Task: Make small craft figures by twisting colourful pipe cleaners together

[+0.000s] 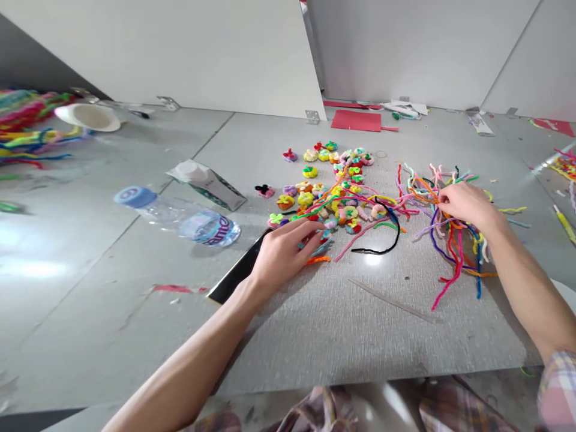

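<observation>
Step in hand: sorting, I judge, with stems picked from the loose heap of coloured fuzzy pipe-cleaner stems on the grey counter.
Left hand: my grip lies flat, fingers together, on blue and orange stems left of the heap.
Right hand: my grip pinches strands atop the heap.
Small coiled pipe-cleaner flowers: clustered left of the heap.
Next move: calls for drawing one stem free without dragging others.

I am seeing a bottle lying on the counter, left of the flower shapes, with loose stems lying to their right.
</observation>
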`<state>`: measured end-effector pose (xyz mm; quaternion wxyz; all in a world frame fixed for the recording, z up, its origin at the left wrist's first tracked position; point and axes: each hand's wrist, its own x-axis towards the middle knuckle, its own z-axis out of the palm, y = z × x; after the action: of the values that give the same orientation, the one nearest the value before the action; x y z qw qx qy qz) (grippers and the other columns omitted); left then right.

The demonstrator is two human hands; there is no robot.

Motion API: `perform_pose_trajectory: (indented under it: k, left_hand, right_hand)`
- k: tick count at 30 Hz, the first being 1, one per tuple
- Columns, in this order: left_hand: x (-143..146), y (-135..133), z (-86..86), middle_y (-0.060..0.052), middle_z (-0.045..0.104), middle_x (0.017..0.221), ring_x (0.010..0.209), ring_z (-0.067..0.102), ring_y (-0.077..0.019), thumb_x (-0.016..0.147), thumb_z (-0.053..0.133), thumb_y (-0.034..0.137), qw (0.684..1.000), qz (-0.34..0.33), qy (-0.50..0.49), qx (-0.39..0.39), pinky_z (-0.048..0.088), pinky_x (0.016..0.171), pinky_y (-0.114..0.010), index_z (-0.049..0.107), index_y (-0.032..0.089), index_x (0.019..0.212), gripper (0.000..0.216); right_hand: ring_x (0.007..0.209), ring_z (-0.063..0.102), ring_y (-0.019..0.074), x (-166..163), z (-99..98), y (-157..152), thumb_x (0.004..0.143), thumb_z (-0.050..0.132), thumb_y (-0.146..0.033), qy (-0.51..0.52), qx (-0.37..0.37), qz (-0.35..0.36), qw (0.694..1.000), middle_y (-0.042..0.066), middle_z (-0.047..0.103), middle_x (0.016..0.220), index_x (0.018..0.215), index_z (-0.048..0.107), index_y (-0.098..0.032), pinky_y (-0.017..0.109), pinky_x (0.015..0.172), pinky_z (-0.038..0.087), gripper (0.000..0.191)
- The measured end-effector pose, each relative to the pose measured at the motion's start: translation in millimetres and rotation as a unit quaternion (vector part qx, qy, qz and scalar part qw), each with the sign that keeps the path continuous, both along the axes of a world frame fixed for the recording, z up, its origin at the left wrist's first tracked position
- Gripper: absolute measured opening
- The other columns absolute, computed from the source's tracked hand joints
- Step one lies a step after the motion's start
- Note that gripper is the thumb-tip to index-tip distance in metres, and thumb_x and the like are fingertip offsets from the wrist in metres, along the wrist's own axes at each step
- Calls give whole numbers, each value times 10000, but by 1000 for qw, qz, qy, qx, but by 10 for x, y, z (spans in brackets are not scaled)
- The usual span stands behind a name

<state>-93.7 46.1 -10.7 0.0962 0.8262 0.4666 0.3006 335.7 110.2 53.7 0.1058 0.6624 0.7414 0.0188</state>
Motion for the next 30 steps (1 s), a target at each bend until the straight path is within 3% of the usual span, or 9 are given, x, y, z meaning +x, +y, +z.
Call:
perform_pose_trajectory:
  k: [7, 10, 15, 20, 23, 26, 30]
  left_hand:
    - [-3, 0, -6, -42, 840, 1048, 932, 796, -207, 1093, 565, 369, 1000, 11, -7, -2, 586, 849, -310, 778, 235, 1113, 253]
    - [-10, 1, -19, -40, 844, 1067, 945, 802, -211, 1093, 571, 370, 1000, 7, -8, -3, 592, 858, -309, 776, 241, 1129, 245]
    - [-10, 0, -38, -47, 843, 1090, 962, 805, -220, 1098, 571, 385, 1000, 1, -15, -6, 592, 858, -317, 774, 235, 1131, 255]
    - [6, -8, -43, -45, 827, 1040, 902, 792, -209, 1103, 562, 409, 1000, -6, -20, -13, 574, 814, -310, 771, 230, 1121, 275]
    - [6, -13, -52, -52, 818, 1038, 896, 781, -204, 1113, 548, 401, 1000, -12, -12, -14, 564, 808, -309, 764, 213, 1127, 287]
    - [1, -14, -65, -55, 813, 1036, 895, 773, -199, 1118, 543, 388, 1000, -14, -7, -15, 560, 805, -307, 763, 204, 1140, 287]
    - [10, -18, -58, -55, 814, 1046, 918, 777, -196, 1120, 539, 387, 1000, -18, -11, -17, 563, 813, -301, 761, 202, 1141, 290]
  right_hand:
    - [852, 734, 277, 59, 74, -15, 943, 668, -294, -20, 111, -96, 989, 134, 825, 972, 1005, 837, -214, 357, 721, 480, 196]
    - [875, 744, 290, 28, 51, -25, 960, 650, -264, -13, 144, -91, 985, 156, 828, 1012, 1049, 824, -191, 370, 741, 494, 209]
    - [907, 749, 248, -142, -53, -48, 968, 648, -223, 79, 40, 49, 995, 75, 839, 971, 975, 818, -229, 332, 778, 497, 170]
    - [879, 749, 281, -334, -295, -68, 942, 629, -161, 93, 32, 24, 995, 145, 811, 939, 886, 786, -176, 350, 751, 483, 167]
    - [846, 729, 251, -352, -382, -33, 913, 621, -152, 143, 41, 13, 989, 121, 795, 892, 814, 738, -187, 326, 726, 470, 157]
    - [747, 681, 202, -310, -344, 23, 901, 611, -203, 226, 36, 12, 973, 68, 764, 794, 777, 679, -207, 302, 689, 467, 142]
    - [601, 583, 144, -241, -110, 44, 906, 572, -267, 352, 12, 13, 936, 33, 753, 780, 924, 633, -212, 266, 580, 431, 84]
